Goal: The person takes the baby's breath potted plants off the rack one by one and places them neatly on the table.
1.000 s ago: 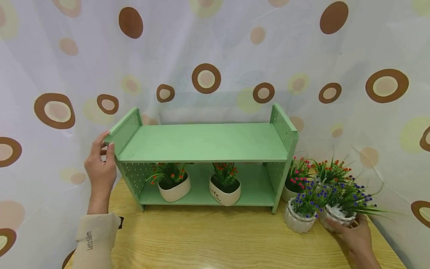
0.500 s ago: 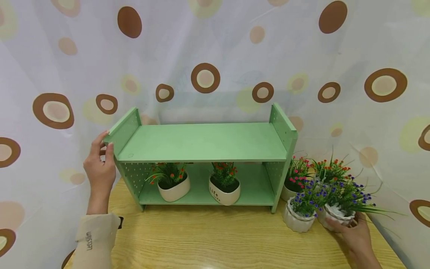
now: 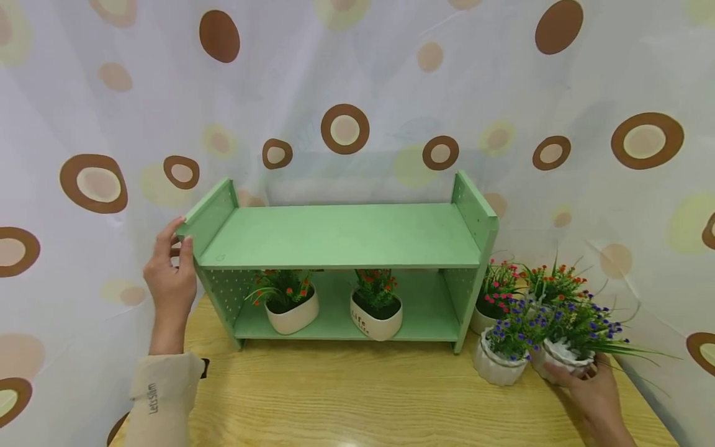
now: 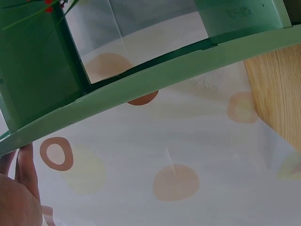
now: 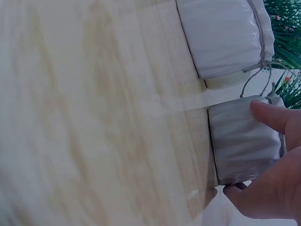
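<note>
A light green two-tier shelf (image 3: 346,236) stands against the patterned backdrop. My left hand (image 3: 170,279) pinches the upper front corner of its left side panel, thumb on the inner side; in the left wrist view some fingers (image 4: 28,172) meet the panel edge. At the right my right hand (image 3: 594,394) holds a white potted plant with blue-purple flowers (image 3: 564,357). The right wrist view has thumb and fingers around this pot (image 5: 242,141), its base at the table. Close beside it is another white pot with blue-purple flowers (image 3: 499,360).
Two cream pots with red-orange flowers, one on the left (image 3: 293,313) and one lettered (image 3: 377,316), sit on the lower tier. Behind the held pot are plants with pink flowers (image 3: 497,298) and orange-red flowers (image 3: 550,282). Everything stands on a wood-grain table (image 3: 335,397).
The head view shifts very slightly. Both hands keep their places, the left on the shelf corner and the right on the potted plant.
</note>
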Demonstrator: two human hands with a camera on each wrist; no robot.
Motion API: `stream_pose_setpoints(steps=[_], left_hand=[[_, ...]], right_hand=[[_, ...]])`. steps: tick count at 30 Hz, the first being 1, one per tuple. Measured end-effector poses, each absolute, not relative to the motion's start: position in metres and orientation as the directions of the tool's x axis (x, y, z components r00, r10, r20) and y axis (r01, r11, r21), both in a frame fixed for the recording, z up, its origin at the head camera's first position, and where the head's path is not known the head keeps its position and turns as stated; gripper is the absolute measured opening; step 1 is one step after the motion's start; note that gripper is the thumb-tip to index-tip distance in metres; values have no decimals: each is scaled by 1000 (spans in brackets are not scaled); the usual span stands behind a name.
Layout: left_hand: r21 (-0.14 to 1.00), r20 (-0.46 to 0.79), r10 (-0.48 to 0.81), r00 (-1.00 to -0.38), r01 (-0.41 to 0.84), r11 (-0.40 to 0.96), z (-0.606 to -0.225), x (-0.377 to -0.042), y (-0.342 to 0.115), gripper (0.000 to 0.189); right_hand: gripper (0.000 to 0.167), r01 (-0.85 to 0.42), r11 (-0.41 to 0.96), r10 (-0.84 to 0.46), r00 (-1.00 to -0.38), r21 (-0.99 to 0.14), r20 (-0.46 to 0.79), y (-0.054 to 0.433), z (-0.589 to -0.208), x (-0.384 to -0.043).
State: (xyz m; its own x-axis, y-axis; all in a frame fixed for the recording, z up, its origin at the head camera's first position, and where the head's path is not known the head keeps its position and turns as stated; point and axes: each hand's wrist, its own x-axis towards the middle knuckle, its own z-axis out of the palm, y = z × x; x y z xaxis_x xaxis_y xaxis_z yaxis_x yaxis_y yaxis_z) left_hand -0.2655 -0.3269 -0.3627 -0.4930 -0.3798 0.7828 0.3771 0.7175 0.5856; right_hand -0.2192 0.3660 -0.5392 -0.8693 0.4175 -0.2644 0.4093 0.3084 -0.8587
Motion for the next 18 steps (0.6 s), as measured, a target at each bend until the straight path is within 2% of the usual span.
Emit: stream_pose_setpoints(steps=[8, 13, 18], left_hand=[[587, 779, -384, -496, 361, 725, -364, -266, -327, 38], [586, 781, -378, -498, 373, 720, -364, -267, -326, 38], [592, 775, -382, -503, 367, 718, -364, -266, -324, 38]], right_hand=[[118, 410, 208, 443, -849, -888, -288, 359, -537, -212], [103, 357, 167, 511, -828, -919, -229, 353, -537, -203], [90, 353, 91, 608, -761, -931, -228, 344, -533, -192]])
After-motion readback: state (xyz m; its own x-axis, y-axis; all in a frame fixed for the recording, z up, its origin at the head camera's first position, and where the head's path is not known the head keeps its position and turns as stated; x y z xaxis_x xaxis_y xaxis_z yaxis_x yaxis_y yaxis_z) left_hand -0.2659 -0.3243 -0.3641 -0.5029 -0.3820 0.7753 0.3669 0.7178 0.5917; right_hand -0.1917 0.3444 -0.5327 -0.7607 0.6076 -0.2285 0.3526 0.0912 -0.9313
